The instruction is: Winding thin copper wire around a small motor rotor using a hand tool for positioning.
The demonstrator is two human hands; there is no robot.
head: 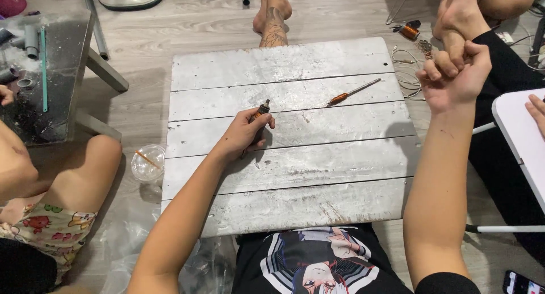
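Observation:
My left hand [243,136] rests on the white-painted plank board [295,157] and is closed around a small tool with an orange and black handle [261,109] whose tip points away from me. My right hand [454,78] is raised off the right edge of the board, fingers curled into a fist with nothing visible in it, close to another person's foot [457,13]. An orange-handled screwdriver [352,92] lies on the board's far right, untouched.
A clear plastic cup [147,163] stands on the floor left of the board. Another person's knee [85,169] is at left, a tattooed foot [273,15] beyond the board. A dark low table [51,72] with pipe pieces stands far left, wire coils [406,72] at right.

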